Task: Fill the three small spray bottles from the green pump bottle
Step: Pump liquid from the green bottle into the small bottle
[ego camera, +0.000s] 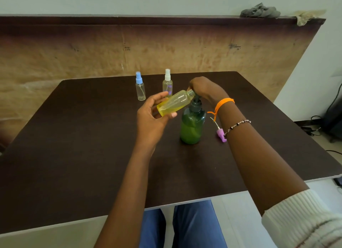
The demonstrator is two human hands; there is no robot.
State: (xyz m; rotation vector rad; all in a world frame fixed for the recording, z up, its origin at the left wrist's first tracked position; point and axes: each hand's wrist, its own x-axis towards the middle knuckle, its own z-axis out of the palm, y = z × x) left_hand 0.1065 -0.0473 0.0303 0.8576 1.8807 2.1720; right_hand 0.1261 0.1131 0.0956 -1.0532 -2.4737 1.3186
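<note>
The left hand (151, 116) grips a small uncapped bottle (174, 103) tilted on its side, fingers curled round its lower end, its open neck pointing to the pump head of the green pump bottle (192, 125). Yellowish liquid lies in the tilted bottle. The right hand (205, 89) rests on top of the pump, fingers bent down over it — how tightly they close cannot be told. Beyond the left fingertips stand two capped spray bottles on the dark table (74, 136): a blue-capped one (140, 86) and a white-capped one (167, 83). Just beside the right wrist lies a purple sprayer cap (221, 134) — loose, on its side.
</note>
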